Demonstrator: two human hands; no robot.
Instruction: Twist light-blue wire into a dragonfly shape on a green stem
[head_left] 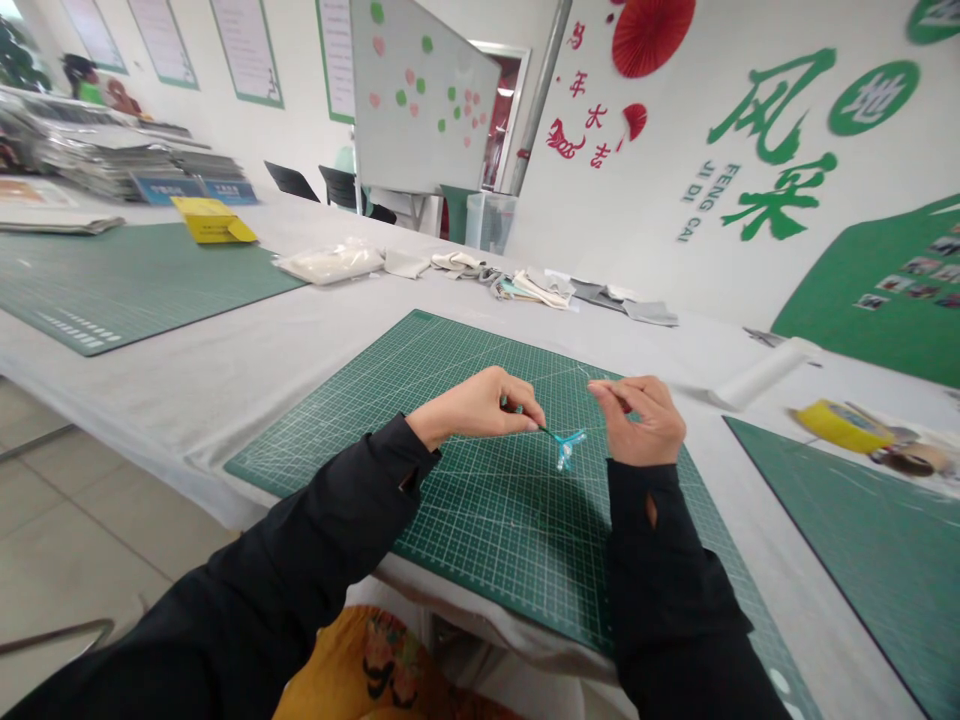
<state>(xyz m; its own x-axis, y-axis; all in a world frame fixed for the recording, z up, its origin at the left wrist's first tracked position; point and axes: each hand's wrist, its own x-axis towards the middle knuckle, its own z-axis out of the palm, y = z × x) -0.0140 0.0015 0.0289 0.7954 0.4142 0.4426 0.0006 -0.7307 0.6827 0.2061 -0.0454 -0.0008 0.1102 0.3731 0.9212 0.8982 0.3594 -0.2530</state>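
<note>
The left hand [472,408] makes a narrow grip on the dark stem of a small teal three-armed twist [566,445], perhaps pipe cleaner or wrapped wire. Holding it by the stem seems to leave the 3 arms clear of the fingers. The right hand [641,420] faces it, also in a narrow grip, with thumb and finger pinched together; anything between them is too fine to tell. Both hands work over a green gridded cutting mat [480,540], apparently set there as a flat, protected surface on the white-covered bench [225,340]. Pale fabric scraps [529,290] lie in a loose row beyond the mat, and a yellow tape roll [844,425] lies off to the right
</note>
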